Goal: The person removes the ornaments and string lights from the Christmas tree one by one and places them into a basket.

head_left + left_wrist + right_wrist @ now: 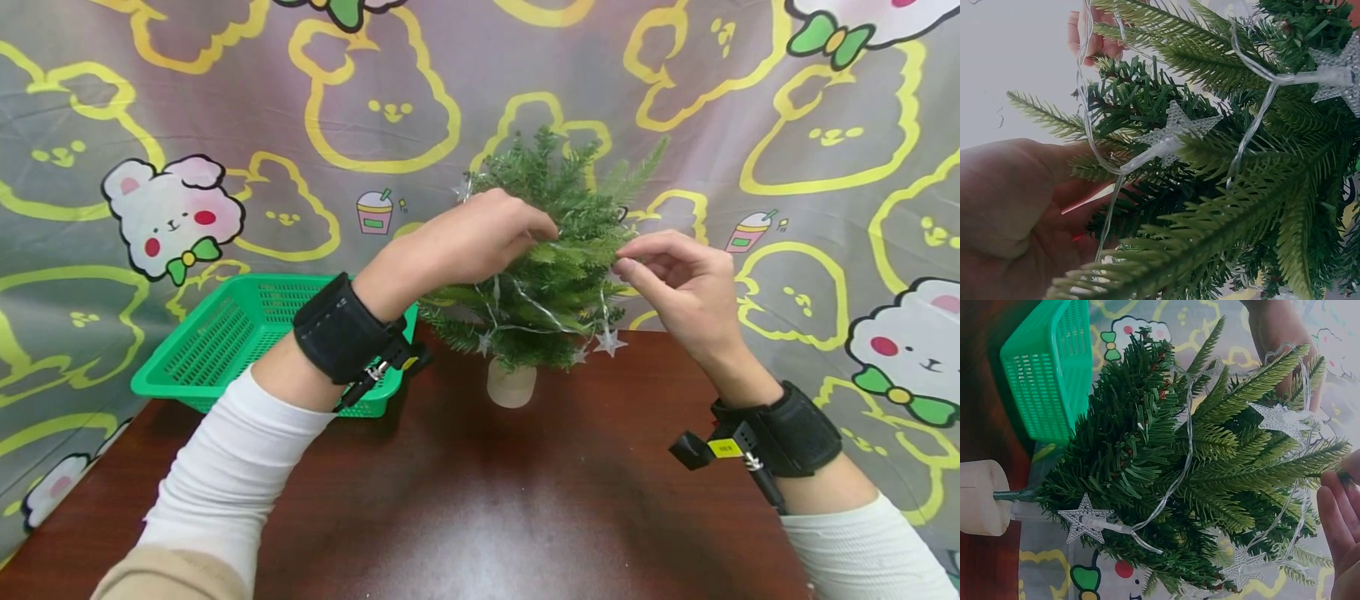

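Note:
A small artificial Christmas tree stands on a pale round base. Clear wire of a string of star lights winds around it, with a clear star hanging low on the right. My left hand reaches over the tree's upper left, fingers bent among the needles. In the left wrist view branches cover the fingertips of that hand beside a star; I cannot tell what they hold. On the right side, my right hand pinches a branch tip between thumb and finger.
A green plastic basket sits on the left of the dark reddish-brown table, partly behind my left forearm. A cartoon-printed cloth hangs right behind the tree. Both wrists carry black straps with small cameras.

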{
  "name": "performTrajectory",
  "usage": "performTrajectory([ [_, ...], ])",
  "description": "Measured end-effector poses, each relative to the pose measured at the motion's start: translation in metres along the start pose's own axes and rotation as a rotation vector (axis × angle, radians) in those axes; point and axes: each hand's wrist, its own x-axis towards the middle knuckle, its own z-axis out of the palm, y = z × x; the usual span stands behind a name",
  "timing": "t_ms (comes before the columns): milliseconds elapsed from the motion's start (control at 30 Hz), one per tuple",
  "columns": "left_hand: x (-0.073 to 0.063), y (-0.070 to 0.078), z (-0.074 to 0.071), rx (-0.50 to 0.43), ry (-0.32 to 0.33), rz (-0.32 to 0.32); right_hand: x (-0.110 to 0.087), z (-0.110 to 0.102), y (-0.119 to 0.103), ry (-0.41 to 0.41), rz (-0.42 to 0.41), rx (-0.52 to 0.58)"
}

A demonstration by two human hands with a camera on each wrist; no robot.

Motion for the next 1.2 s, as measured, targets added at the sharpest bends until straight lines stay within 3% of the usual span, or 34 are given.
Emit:
performTrajectory([
  [600,0.005,0.001,0.0,0.025,0.2,0.12,-0.003,-0.004,0.001,0.001,0.0,-0.025],
  [867,0.01,0.011,-0.005,0.007,0.306,0.127,-0.005,-0.006,-0.001,0.002,-0.006,-0.032],
  [1033,0.017,0.018,-0.008,0.004,0.284,0.146,-0.006,-0.005,-0.002,0.005,-0.015,-0.032],
  [1200,0.025,0.024,-0.011,0.039,0.194,0.09,-0.007,-0.005,-0.003,0.015,-0.029,-0.03],
])
